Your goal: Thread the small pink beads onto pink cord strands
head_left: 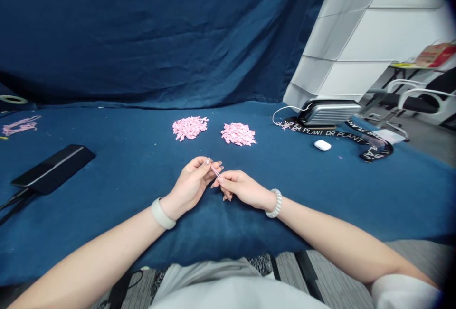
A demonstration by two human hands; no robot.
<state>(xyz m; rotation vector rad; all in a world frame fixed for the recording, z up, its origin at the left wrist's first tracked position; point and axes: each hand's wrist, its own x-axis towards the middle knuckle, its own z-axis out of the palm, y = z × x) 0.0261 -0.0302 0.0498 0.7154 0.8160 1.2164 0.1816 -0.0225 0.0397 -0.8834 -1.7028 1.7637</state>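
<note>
Near the table's front edge, my left hand [194, 182] pinches one end of a thin pink string [215, 171] between thumb and forefinger. My right hand [242, 188] is closed on the string's other end, so a short doubled length runs taut between the two hands. Beyond my hands lie two heaps of small twisted pink pieces, a left heap [190, 128] and a right heap [238, 134]. Neither hand touches the heaps. The fingertips cover part of the string.
Blue cloth covers the table [142, 157]. To the left are a black cabled device [53, 169] and loose pink strings [21, 125]. On the right are a silver case [331, 112], a lettered black ribbon [320, 132] and a white earbud case [322, 145].
</note>
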